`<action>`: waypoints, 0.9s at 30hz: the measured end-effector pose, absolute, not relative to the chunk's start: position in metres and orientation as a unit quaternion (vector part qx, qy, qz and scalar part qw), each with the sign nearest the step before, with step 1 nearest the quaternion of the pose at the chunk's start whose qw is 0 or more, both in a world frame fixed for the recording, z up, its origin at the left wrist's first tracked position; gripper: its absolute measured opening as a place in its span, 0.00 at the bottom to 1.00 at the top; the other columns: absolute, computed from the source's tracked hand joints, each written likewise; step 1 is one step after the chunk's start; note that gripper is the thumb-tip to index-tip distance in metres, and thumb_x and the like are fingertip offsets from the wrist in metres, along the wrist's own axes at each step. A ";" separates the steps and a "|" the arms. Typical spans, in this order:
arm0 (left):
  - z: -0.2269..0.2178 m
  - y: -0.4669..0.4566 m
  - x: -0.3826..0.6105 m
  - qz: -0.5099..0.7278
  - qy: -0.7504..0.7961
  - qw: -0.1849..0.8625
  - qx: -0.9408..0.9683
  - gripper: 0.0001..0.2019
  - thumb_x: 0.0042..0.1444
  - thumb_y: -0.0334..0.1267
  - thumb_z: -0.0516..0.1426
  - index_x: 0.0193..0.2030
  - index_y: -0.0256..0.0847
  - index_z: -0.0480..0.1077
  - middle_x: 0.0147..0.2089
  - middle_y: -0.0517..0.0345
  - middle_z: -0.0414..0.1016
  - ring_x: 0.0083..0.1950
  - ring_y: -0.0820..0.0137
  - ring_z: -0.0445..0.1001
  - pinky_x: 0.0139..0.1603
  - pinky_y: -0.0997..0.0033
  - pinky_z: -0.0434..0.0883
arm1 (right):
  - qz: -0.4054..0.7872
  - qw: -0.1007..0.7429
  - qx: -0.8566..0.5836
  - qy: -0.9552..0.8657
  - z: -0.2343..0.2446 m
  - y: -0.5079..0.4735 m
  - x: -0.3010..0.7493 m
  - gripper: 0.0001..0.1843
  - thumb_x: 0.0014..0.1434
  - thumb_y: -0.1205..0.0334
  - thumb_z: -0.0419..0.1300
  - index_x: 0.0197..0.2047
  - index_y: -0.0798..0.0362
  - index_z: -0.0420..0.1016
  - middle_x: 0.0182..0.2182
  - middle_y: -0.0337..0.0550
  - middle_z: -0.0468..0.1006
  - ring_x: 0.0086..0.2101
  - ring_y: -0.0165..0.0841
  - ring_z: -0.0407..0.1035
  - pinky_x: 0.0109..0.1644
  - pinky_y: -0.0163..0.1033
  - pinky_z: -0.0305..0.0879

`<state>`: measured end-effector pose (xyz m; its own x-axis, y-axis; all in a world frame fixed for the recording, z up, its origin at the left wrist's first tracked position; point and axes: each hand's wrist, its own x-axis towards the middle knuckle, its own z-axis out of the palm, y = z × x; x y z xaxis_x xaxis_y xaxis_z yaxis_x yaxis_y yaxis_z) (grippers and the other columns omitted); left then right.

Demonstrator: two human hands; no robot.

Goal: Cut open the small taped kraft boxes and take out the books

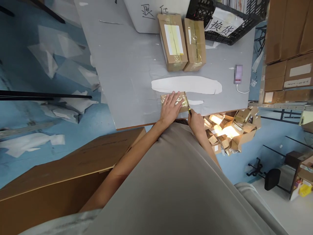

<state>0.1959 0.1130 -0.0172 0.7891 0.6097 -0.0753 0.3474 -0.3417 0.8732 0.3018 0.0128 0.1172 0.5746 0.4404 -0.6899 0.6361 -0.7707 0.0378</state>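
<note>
A small cardboard box (183, 106) with shiny tape across its top lies near the front edge of the grey table (127, 81). Flat on that box rests my left hand (170, 107), its fingers stretched out and slightly spread. My right hand (196, 121) is wrapped round a box cutter (189, 110), which has a yellow and black body. The cutter's tip meets the box's right end; how deep the blade sits I cannot make out. Just beyond the box, a long bare white patch (187, 85) shows on the tabletop.
Two taped cardboard boxes (173, 42) stand at the back, beside a white bin (149, 19) and a black crate (230, 37) with a paper sign. A phone (238, 74) with a cable lies at right. An open carton (105, 147) is by my left arm; discarded boxes (230, 130) heap right.
</note>
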 end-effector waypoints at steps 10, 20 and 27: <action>-0.016 0.130 0.152 0.133 0.306 0.448 0.830 0.27 0.82 0.61 0.49 0.71 0.55 0.81 0.86 0.51 0.67 0.91 0.50 0.56 0.92 0.32 0.49 | -0.311 -0.119 0.902 0.274 0.070 -0.026 0.345 0.22 0.85 0.54 0.47 0.68 0.52 0.75 0.57 0.56 0.91 0.42 0.43 0.87 0.57 0.48 0.79; -0.015 0.115 0.049 0.238 0.468 0.386 0.759 0.33 0.76 0.69 0.57 0.73 0.48 0.79 0.77 0.39 0.78 0.79 0.47 0.76 0.82 0.36 0.71 | -0.507 -0.351 0.768 0.172 -0.047 0.013 0.344 0.26 0.72 0.38 0.63 0.58 0.50 0.77 0.51 0.50 0.89 0.44 0.39 0.85 0.42 0.41 0.86; -0.045 0.105 0.069 0.272 0.480 0.493 0.673 0.35 0.74 0.68 0.61 0.75 0.45 0.75 0.79 0.39 0.76 0.79 0.50 0.77 0.73 0.47 0.83 | -0.401 -0.347 0.804 0.270 -0.023 -0.004 0.360 0.33 0.72 0.27 0.58 0.60 0.47 0.78 0.50 0.47 0.86 0.44 0.39 0.83 0.41 0.42 0.87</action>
